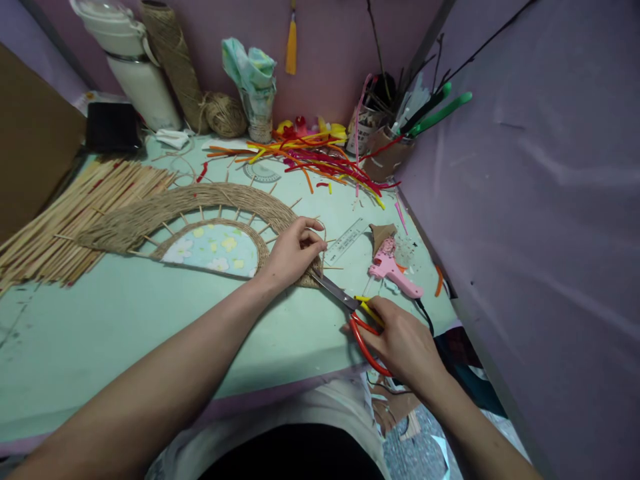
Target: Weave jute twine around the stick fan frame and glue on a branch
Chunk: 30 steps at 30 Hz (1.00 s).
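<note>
A half-ring fan shape (200,198) woven from brown twine over thin sticks lies on the table, with a floral-cloth half circle (213,248) inside its inner twine band. My left hand (293,253) rests on the fan's right end, thumb and fingers pinched together on a loop of twine (324,230). In my right hand (403,337) is a pair of scissors (340,293) with red handles. Their blades point to the upper left and reach the woven edge just below my left fingers. A short yellow strip (371,312) shows at the handles beside my right fingers.
A pink glue gun (393,270) and a clear ruler (347,240) lie right of the fan. Bundled sticks (75,220) cover the left side. Behind are colourful pipe cleaners (325,157), a twine ball (223,115), a white bottle (145,87) and a tool cup (387,153).
</note>
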{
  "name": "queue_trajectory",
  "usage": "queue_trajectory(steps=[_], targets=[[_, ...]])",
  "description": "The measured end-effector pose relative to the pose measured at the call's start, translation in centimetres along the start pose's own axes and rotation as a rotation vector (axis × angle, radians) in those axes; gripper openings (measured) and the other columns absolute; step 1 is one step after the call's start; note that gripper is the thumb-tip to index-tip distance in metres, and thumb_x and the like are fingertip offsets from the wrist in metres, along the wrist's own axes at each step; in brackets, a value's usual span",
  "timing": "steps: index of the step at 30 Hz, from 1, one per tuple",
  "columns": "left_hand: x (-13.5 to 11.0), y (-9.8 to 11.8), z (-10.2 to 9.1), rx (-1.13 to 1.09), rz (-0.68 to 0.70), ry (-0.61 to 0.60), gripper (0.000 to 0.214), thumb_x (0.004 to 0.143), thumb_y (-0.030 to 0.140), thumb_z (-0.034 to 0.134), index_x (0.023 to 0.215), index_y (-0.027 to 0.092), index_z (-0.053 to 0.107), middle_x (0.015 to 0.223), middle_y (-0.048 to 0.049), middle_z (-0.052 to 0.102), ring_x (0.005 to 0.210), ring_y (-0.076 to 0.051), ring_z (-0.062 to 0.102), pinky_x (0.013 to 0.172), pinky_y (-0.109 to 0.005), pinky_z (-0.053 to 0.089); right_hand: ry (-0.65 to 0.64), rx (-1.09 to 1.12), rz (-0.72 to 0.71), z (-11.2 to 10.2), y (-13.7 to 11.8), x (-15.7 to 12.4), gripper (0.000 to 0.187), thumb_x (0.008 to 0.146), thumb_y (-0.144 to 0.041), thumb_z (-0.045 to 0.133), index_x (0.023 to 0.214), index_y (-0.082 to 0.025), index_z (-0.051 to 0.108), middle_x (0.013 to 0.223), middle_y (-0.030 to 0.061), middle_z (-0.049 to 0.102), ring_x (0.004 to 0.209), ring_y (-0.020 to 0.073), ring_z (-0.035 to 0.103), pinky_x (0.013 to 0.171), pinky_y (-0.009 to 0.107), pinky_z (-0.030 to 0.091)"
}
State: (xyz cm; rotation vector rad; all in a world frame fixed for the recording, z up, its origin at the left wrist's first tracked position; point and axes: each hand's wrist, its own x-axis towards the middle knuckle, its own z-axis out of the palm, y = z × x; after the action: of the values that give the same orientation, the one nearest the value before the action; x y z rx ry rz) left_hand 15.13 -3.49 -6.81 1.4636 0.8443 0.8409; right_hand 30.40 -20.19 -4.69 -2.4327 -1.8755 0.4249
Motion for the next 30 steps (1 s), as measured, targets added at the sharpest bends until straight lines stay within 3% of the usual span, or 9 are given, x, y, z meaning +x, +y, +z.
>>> queue_trajectory(steps=[18,30], targets=[[-0.02,0.14,-0.03,-0.016,0.008,0.004,0.021,0.074,0.013,0.057,0.093,0.019,0.051,0.067,0.0038,0.060,0.062,-0.011,0.056,0.061,-0.025,0.042,-0.042,0.036,-0.019,-0.25,-0.27,0.16,0.030,0.076,-0.046,0.058,0.090,-0.021,0.048,0.087,0.0050,0.062,0.069,0.0194,0.059,0.052,0.025,0.027],[0.03,-0.20,-0.08,-0.022,0.022,0.018,0.021,0.073,0.015,0.057,0.093,0.019,0.052,0.067,0.0041,0.060,0.062,-0.011,0.056,0.061,-0.025,0.043,-0.033,-0.064,0.004,0.10,-0.69,0.18,0.038,0.080,-0.059,0.052,0.074,-0.022,0.049,0.066,0.0005,0.059,0.056,0.0159,0.053,0.049,0.026,0.017]])
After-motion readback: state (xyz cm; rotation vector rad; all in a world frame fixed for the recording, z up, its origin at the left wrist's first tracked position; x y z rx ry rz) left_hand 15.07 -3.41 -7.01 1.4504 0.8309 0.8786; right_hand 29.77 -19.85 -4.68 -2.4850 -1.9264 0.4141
